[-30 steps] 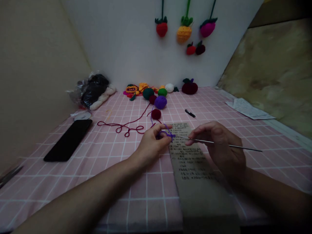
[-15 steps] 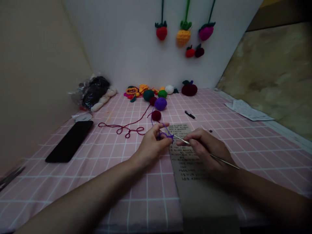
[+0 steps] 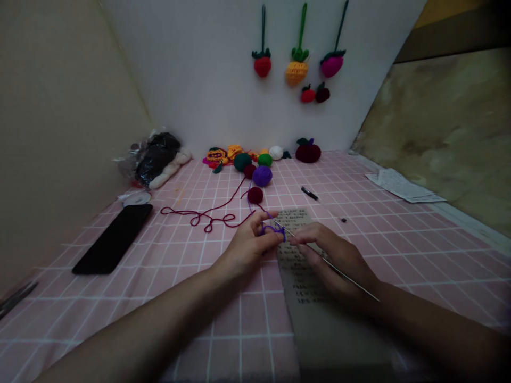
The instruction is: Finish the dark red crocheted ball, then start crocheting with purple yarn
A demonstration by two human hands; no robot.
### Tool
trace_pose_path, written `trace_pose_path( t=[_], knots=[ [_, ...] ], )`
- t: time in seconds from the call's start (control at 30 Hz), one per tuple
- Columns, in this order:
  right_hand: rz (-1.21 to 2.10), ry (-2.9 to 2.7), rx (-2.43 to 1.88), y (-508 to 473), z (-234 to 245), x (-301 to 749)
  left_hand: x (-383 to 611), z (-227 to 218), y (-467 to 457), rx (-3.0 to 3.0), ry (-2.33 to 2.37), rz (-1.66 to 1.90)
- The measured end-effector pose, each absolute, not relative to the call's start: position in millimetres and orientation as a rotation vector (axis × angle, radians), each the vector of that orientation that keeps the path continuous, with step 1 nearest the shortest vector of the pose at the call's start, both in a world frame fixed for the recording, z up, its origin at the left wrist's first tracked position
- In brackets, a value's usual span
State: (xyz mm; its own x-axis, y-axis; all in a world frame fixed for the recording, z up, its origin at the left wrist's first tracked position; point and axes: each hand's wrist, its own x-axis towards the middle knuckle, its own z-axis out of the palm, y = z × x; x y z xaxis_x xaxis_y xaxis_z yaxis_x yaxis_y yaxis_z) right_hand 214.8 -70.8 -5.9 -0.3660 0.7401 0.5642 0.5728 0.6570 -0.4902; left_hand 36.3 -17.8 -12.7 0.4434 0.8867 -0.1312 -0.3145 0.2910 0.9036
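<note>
Purple yarn point(image 3: 282, 233) in a small crocheted strip is pinched between the thumb and fingers of my left hand point(image 3: 252, 238). A strand of it runs over the raised index finger and back to the purple yarn ball point(image 3: 262, 176). My right hand point(image 3: 339, 260) grips a thin metal crochet hook point(image 3: 345, 275) like a pen, its tip at the purple yarn near my left fingers. Beneath both hands lies a cardboard sheet point(image 3: 307, 324) with handwritten lines. The stitches are too small to make out.
Dark red yarn point(image 3: 209, 217) loops across the pink checked cloth point(image 3: 223, 340) near a dark red ball point(image 3: 255, 196). A black phone point(image 3: 114, 239) lies at left, a pen point(image 3: 309, 193) and papers point(image 3: 403, 186) at right. Crocheted fruits point(image 3: 296, 73) hang on the back wall.
The crochet hook's tip has shifted left, and my right hand has come closer to my left. The hook now slants more steeply. The whole view has tilted slightly upward.
</note>
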Motion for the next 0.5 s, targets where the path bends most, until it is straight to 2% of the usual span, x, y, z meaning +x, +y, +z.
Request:
trace_pose_path(
  t=[0.5],
  knots=[
    [0.464,-1.930,-1.191,-68.8,-9.8,218.3,36.2,-10.1,-21.3,1.070,0.669,0.844]
  ],
)
